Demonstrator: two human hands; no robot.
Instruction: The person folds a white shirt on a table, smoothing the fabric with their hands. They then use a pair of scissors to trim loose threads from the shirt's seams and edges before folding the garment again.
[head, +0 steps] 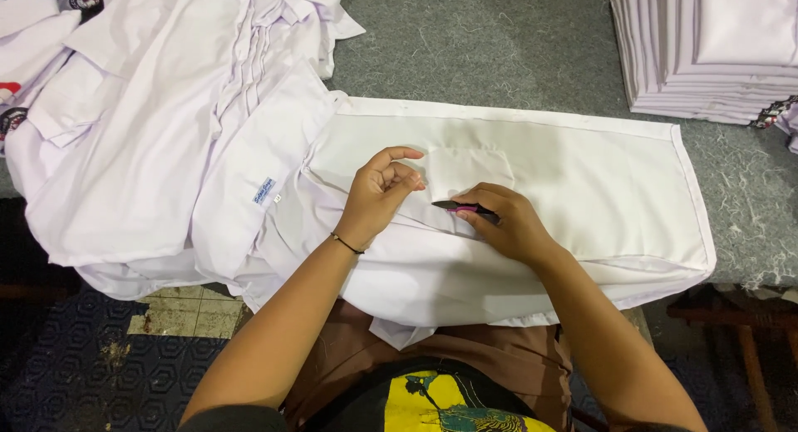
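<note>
White shirt (515, 191) spread flat on the grey table (499, 49). Right hand (511, 224) grips a small pink-handled tool (465, 207), possibly thread snips, at the pocket (470, 170); left hand (378, 195), loosely curled and apparently empty, presses the cloth. Keep fabric taut and cut close without nicking it.

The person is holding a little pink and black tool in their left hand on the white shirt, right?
Not quite. The head view shows the pink and black tool in the right hand, not the left. The left hand rests on the white shirt beside it.
</note>
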